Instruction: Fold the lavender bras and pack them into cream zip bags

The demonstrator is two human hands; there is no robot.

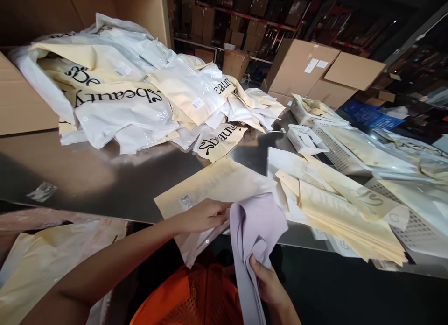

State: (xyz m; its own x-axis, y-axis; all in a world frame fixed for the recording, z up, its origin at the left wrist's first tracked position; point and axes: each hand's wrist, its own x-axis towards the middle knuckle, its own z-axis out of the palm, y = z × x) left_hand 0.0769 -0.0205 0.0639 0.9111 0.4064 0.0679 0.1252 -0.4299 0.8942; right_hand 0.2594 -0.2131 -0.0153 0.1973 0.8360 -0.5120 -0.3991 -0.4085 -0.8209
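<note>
The right hand (269, 279) grips a folded lilac cloth (261, 222), thumb across it, just past the near edge of the desk (136, 180). The left hand (205, 216) reaches over a cream bag (213, 185), fingers curled at the cloth's left edge; whether they pinch cloth or bag, I cannot tell. That bag's near end overhangs the desk. At left, dark surface opens between the heap of bags (133, 119) and the near edge, with one clear scrap (42, 192). At right, stacked bags (343, 217) jut over the edge, beside white baskets (338, 150), leaving little room.
</note>
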